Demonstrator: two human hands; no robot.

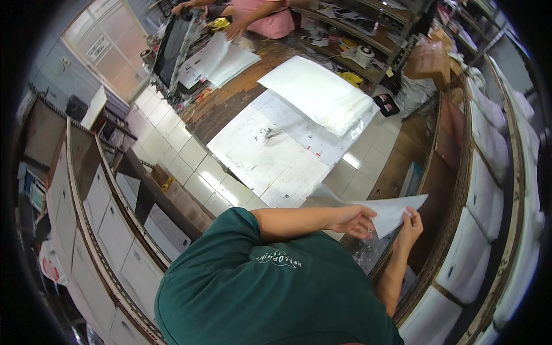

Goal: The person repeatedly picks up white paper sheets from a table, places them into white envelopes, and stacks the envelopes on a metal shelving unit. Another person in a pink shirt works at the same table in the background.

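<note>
A translucent white sheet [392,214], bent to a point at its lower edge, hangs in front of me at the right, past the table's near corner. My right hand [410,225] is closed on its right side, thumb and fingers pinching the edge. My left hand [355,221] is at the sheet's left side, its loosely bent fingers apart and their tips at the edge. Farther off, a thick stack of white sheets [319,95] lies on the white-covered table [270,155].
Shelves with white packs [483,201] line my right, and white boxes [121,230] stand in racks at my left. Across the table, a person in pink [267,20] handles papers [224,63]. A cardboard box [428,62] sits at the far right above tiled floor [368,141].
</note>
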